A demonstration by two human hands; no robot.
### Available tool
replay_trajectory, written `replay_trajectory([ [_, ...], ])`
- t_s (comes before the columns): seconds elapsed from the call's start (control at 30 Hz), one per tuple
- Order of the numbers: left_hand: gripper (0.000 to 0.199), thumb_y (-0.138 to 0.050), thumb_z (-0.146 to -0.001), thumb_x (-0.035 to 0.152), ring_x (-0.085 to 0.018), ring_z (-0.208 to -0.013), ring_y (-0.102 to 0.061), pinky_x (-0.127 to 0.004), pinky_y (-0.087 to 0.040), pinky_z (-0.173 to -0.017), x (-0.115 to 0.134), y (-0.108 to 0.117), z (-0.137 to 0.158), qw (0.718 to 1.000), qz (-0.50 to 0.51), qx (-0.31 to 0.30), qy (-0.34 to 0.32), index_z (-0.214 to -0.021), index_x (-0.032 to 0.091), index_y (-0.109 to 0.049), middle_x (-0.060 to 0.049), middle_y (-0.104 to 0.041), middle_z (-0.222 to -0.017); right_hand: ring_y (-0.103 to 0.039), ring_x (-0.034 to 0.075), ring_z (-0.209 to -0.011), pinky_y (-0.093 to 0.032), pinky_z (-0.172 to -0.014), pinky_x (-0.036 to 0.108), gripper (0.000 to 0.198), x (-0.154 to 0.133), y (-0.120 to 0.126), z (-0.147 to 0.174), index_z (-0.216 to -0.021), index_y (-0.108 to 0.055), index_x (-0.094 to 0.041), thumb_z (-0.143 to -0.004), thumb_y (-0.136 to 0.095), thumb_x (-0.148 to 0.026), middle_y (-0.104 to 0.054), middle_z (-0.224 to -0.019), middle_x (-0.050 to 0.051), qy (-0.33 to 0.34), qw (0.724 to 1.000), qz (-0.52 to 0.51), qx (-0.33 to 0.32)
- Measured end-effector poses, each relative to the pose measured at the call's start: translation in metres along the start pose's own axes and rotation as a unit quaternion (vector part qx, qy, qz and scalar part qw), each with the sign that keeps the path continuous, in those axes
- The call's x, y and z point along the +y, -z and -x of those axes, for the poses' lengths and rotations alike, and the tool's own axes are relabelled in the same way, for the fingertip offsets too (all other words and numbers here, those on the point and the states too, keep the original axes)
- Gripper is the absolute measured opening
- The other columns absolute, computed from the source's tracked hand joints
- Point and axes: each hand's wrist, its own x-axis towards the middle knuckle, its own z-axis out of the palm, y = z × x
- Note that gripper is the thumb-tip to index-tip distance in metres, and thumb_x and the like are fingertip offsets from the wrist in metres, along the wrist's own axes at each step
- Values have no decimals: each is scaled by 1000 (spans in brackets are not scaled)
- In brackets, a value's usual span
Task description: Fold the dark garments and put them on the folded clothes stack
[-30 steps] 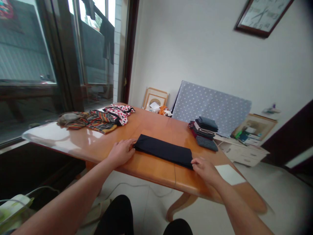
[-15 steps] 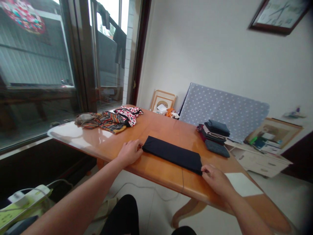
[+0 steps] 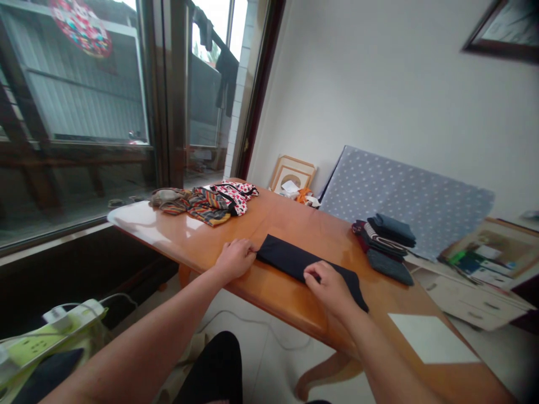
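A dark navy garment (image 3: 290, 255), folded into a long flat strip, lies near the front edge of the wooden table (image 3: 311, 224). My left hand (image 3: 238, 258) is at its left end, fingertips closed on the corner. Over the near long edge, around the middle of the strip, is my right hand (image 3: 332, 287), its fingers curled in against the thumb at the fabric. Part of the strip is hidden behind this hand, and the right end shows beyond it, slanting toward the front.
Crumpled patterned clothes (image 3: 210, 205) lie at the far left of the table. A stack of folded clothes (image 3: 389, 238) stands at the right, with a white sheet (image 3: 432, 336) nearer me. A power strip (image 3: 54, 336) is low at the left.
My right hand has moved left from the garment's right end to its middle. The left hand stays at the left end. The view has turned slightly left.
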Motion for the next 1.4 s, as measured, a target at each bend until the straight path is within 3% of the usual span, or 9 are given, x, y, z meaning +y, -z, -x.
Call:
replay_trajectory([
  [0.13, 19, -49, -88, 28, -23, -93, -61, -34, -41, -83, 0, 2, 2, 1000, 10, 7, 18, -88, 25, -68, -4, -71, -93, -58, 20, -98, -45, -86, 31, 18, -42, -33, -32, -101, -68, -25, -88, -58, -31, -66, -102, 4, 50, 998, 19, -23],
  [0.27, 18, -49, -87, 26, -22, -92, -60, -33, -40, -82, 0, 6, 3, 1000, 18, 13, 16, -86, 25, -67, -4, -71, -93, -57, 21, -102, -44, -89, 31, 23, -57, -50, -51, -109, -67, -23, -89, -58, -29, -65, -105, 6, 78, 994, 66, -38],
  [0.57, 15, -51, -87, 24, -23, -93, -60, -35, -40, -81, 4, 11, 6, 999, 26, 13, 19, -86, 25, -66, -4, -71, -91, -57, 19, -91, -42, -81, 29, 10, -47, -55, -56, -86, -62, -24, -88, -52, -22, -64, -91, 3, 67, 993, 79, -49],
  [0.8, 15, -50, -87, 24, -22, -92, -60, -34, -39, -84, 3, 11, 6, 999, 42, 5, 22, -87, 25, -66, -3, -71, -91, -56, 21, -98, -42, -85, 31, 18, -58, -59, -60, -103, -64, -23, -87, -56, -25, -64, -102, 5, 91, 990, 91, -52],
  [1.07, 23, -51, -86, 24, -22, -93, -58, -36, -37, -85, 1, 13, 8, 998, 54, -13, -36, -83, 28, -74, -3, -70, -89, -58, 20, -95, -41, -81, 30, 15, -52, -62, -61, -98, -63, -23, -87, -52, -21, -63, -97, 4, 64, 992, 99, -43],
  [1.4, 32, -50, -88, 28, -24, -92, -60, -39, -36, -84, 5, 11, 9, 998, 15, -25, -50, -108, 34, -75, -6, -72, -93, -58, 17, -81, -40, -68, 27, 14, -47, -62, -62, -95, -62, -25, -87, -50, -22, -62, -91, 1, 24, 998, 53, -21],
])
